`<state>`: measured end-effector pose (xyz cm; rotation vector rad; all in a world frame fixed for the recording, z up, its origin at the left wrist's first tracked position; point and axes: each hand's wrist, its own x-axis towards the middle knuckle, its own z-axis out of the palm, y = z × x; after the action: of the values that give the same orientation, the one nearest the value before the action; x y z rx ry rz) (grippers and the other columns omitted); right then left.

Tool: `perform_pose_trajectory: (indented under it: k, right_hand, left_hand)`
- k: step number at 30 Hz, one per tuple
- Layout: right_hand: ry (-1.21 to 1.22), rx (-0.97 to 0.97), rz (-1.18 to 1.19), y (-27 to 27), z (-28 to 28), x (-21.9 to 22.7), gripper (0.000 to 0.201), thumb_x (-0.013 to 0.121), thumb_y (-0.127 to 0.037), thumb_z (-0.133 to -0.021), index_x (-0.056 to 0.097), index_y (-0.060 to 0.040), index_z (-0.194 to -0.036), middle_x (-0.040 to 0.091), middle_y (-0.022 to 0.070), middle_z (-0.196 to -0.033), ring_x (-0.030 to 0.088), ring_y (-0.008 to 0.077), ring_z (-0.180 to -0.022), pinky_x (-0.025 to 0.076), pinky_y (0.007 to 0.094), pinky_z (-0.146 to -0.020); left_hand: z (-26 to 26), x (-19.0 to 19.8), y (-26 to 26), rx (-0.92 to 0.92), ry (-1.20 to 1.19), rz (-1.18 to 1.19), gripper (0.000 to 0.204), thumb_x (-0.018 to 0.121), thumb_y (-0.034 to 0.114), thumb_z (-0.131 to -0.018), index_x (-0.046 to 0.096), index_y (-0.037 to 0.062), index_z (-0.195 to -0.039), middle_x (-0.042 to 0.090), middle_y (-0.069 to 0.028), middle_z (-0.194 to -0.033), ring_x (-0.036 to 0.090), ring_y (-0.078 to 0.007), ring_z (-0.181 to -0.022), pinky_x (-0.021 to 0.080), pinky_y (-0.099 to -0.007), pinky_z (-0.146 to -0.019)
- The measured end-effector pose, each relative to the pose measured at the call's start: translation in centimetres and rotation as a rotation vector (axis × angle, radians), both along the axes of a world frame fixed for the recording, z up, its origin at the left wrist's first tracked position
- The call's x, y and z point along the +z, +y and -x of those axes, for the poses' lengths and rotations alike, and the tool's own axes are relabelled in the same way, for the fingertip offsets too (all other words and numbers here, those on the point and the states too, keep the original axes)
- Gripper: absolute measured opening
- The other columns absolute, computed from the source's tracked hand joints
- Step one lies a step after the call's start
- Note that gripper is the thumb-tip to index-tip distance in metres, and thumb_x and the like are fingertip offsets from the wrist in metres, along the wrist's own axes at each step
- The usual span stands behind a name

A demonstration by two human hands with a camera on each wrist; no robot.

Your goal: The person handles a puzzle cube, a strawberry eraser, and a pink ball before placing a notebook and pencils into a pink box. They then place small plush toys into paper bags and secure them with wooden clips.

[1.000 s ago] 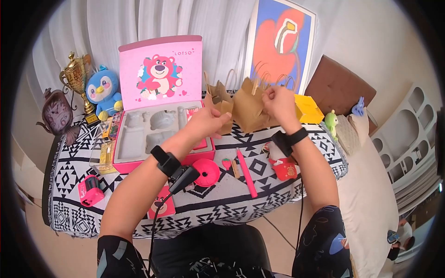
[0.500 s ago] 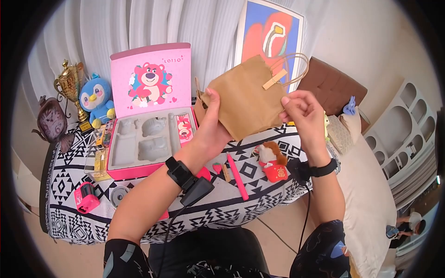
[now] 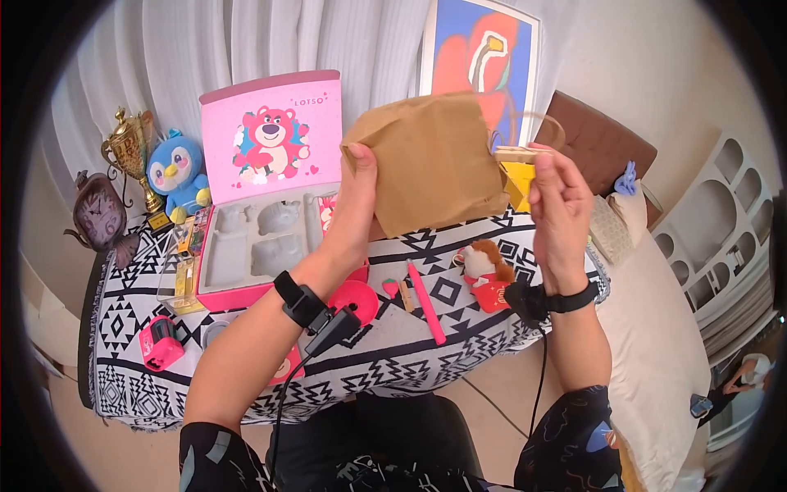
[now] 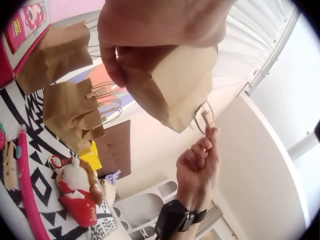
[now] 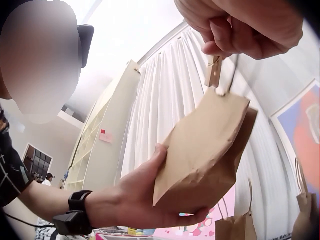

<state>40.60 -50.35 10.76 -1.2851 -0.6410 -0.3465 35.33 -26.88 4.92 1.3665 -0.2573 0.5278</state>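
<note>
Left hand (image 3: 354, 197) is gripping the bag (image 3: 430, 160) by its base; right hand (image 3: 557, 201) is pinching the peg (image 5: 215, 71). Bag looks light, crushable; best held at its edges.

Table w/ b&w patterned cloth (image 3: 459, 328), pink gift box (image 3: 246, 271), pink pen (image 3: 425, 302), plush toy (image 3: 484, 275), trophy (image 3: 131, 156), clock (image 3: 98, 215)

The brown paper bag (image 3: 430, 160) was lifted off the table from among the other bags and tipped over, its closed bottom passing to the left hand (image 3: 354, 197). The right hand (image 3: 557, 201) moved to the wooden clothespin (image 3: 515, 154), which its fingers pinched.
</note>
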Motion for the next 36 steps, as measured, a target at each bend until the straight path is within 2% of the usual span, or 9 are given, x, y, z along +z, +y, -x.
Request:
perform_pose_trajectory:
  k: [6, 11, 16, 19, 23, 26, 29, 32, 36]
  right_hand:
    - [0.1, 0.103, 1.031, -2.5, -2.6, -4.4, 0.02, 0.075, -0.025, -0.096, 0.079, -0.005, -0.096, 0.067, 0.0004, -0.064, 0.055, 0.0043, -0.054, 0.04, 0.0256, -0.049]
    - [-0.14, 0.183, 1.369, -0.6, -3.1, -11.9, 0.023, 0.079, -0.024, -0.086, 0.078, -0.0012, -0.083, 0.075, 0.0124, -0.072, 0.072, 0.028, -0.064, 0.056, 0.0349, -0.064]
    - [-0.144, -0.165, 0.617, 0.2, -2.0, -7.1, 0.014, 0.072, -0.014, -0.098, 0.078, -0.0032, -0.104, 0.078, 0.0029, -0.084, 0.065, 0.0063, -0.063, 0.052, 0.0258, -0.06]
    - [-0.067, 0.073, 0.299, 0.8, -1.0, -3.2, 0.017, 0.068, -0.012, -0.101, 0.075, 0.0001, -0.11, 0.076, 0.0019, -0.084, 0.062, 0.0057, -0.059, 0.049, 0.0233, -0.056]
    - [-0.05, 0.165, 0.566, 0.9, -0.4, -0.9, 0.022, 0.066, -0.011, -0.101, 0.071, 0.001, -0.12, 0.074, 0.0015, -0.088, 0.06, 0.0045, -0.056, 0.041, 0.019, -0.047]
    - [0.157, 0.311, 0.902, 0.7, -0.5, 0.2, 0.034, 0.069, -0.008, -0.098, 0.065, 0.0018, -0.131, 0.074, 0.0058, -0.103, 0.071, 0.0117, -0.077, 0.055, 0.0263, -0.067]
    - [-0.459, 0.355, 0.649, 1.3, -1.0, -2.8, 0.041, 0.07, -0.007, -0.096, 0.061, 0.0003, -0.135, 0.071, 0.0082, -0.119, 0.069, 0.0161, -0.104, 0.056, 0.0318, -0.087]
    - [-0.16, 0.509, 0.577, 2.6, -4.8, -6.3, 0.044, 0.07, -0.007, -0.096, 0.059, -0.0009, -0.138, 0.066, 0.0094, -0.133, 0.061, 0.0179, -0.123, 0.052, 0.0352, -0.102]
    - [-0.447, 0.438, 0.544, 1.6, -2.9, -3.8, 0.043, 0.07, -0.009, -0.098, 0.059, -0.0013, -0.139, 0.067, 0.0083, -0.13, 0.064, 0.0162, -0.117, 0.054, 0.0335, -0.098]
  left_hand:
    - [-0.3, -1.4, 3.3, 0.186, 0.206, 0.052, 0.111, 0.022, 0.093, -0.089, 0.024, 0.0117, -0.165, 0.036, -0.0144, -0.164, 0.041, -0.0275, -0.15, 0.042, -0.0475, -0.117]
    - [1.3, -1.0, 3.7, 0.042, 0.225, 0.027, 0.115, 0.018, 0.096, -0.087, 0.023, 0.0122, -0.165, 0.037, -0.0146, -0.164, 0.042, -0.028, -0.15, 0.042, -0.0474, -0.117]
    - [2.5, -0.7, 4.5, -0.058, 0.268, 0.002, 0.114, 0.018, 0.095, -0.088, 0.023, 0.0119, -0.165, 0.037, -0.0144, -0.165, 0.04, -0.0275, -0.151, 0.041, -0.0477, -0.118]
    - [2.3, -0.5, 4.7, -0.102, 0.273, 0.051, 0.11, 0.021, 0.092, -0.09, 0.023, 0.0125, -0.165, 0.037, -0.0138, -0.164, 0.04, -0.0268, -0.152, 0.042, -0.0476, -0.119]
    - [2.6, 0.0, 3.9, -0.193, 0.265, -0.016, 0.104, 0.023, 0.088, -0.095, 0.024, 0.0111, -0.165, 0.038, -0.0138, -0.164, 0.04, -0.0266, -0.151, 0.04, -0.0457, -0.12]
    - [2.9, 0.1, 3.2, -0.223, 0.27, -0.147, 0.103, 0.022, 0.086, -0.096, 0.025, 0.0089, -0.165, 0.037, -0.0146, -0.164, 0.039, -0.0262, -0.152, 0.038, -0.0437, -0.122]
    - [3.0, 0.2, 2.1, -0.176, 0.263, -0.339, 0.103, 0.021, 0.085, -0.097, 0.027, 0.0072, -0.164, 0.037, -0.0154, -0.164, 0.039, -0.026, -0.151, 0.036, -0.0418, -0.123]
    - [2.4, -0.1, 2.0, -0.089, 0.24, -0.444, 0.103, 0.021, 0.085, -0.097, 0.028, 0.0065, -0.164, 0.039, -0.0163, -0.163, 0.041, -0.027, -0.149, 0.034, -0.0408, -0.123]
    - [1.5, 0.1, 1.9, -0.096, 0.196, -0.313, 0.1, 0.021, 0.087, -0.097, 0.036, 0.0065, -0.155, 0.05, -0.0193, -0.145, 0.05, -0.0264, -0.134, 0.04, -0.0417, -0.113]
